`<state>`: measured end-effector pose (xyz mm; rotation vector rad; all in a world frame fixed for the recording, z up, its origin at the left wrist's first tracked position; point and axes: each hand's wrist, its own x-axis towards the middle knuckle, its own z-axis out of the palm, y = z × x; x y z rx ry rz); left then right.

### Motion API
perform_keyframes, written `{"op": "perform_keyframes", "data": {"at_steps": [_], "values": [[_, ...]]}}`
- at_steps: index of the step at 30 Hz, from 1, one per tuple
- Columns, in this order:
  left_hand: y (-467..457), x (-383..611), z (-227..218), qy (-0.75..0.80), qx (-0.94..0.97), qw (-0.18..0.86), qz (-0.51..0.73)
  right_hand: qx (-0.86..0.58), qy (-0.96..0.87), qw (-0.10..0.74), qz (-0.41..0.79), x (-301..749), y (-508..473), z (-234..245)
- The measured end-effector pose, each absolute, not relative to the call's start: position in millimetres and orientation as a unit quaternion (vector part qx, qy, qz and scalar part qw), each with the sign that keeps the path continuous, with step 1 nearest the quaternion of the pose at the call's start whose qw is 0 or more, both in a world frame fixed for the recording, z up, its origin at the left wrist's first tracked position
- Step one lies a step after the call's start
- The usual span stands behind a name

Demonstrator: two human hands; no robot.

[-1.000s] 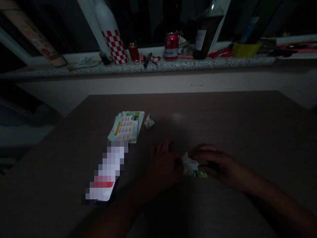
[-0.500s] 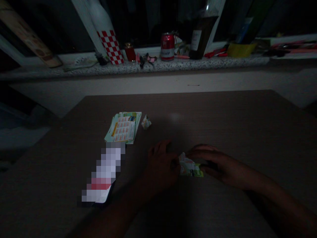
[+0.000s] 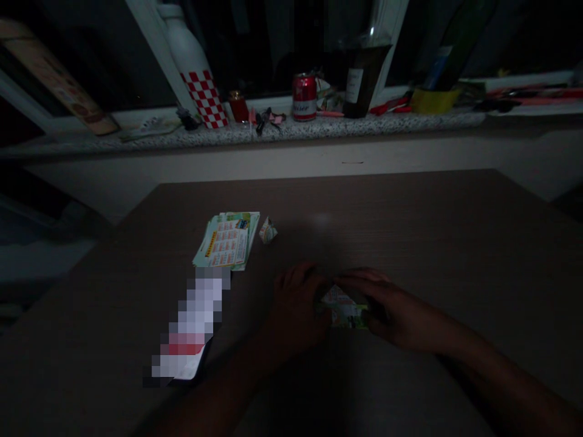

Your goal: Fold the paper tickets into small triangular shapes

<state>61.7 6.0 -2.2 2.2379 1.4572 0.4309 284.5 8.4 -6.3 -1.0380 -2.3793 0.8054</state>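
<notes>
A partly folded sheet of printed paper, green and white, lies on the table between my hands. My left hand has its thumb and fingers curled on the paper's left side. From the right, my right hand grips the other side, its fingers reaching over the upper edge and its thumb at the lower right corner. My fingers cover the paper's ends. Farther off, a small folded paper piece sits beside a stack of printed sheets.
A lit phone with a blurred screen lies on the brown table, left of my hands. Along the granite windowsill stand a checkered bottle, a red can, a dark bottle and small clutter.
My right hand has shifted slightly left, its fingertips now closer to my left hand over the paper's top edge. My left hand stays on the paper. The view has tilted slightly up.
</notes>
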Motion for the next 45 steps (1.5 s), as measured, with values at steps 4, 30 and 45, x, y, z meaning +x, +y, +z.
{"op": "perform_keyframes", "data": {"at_steps": [4,30,45], "values": [[4,60,-5,0.516,0.81,0.226,0.167,-0.383,-0.829,0.241,0.328,281,6,-8],[7,65,-1,0.531,0.522,0.569,0.349,-0.388,-0.79,0.449,0.156,272,-1,-9],[2,66,5,0.516,0.516,0.571,0.376,-0.42,-0.71,0.45,0.342,259,-5,-8]]}}
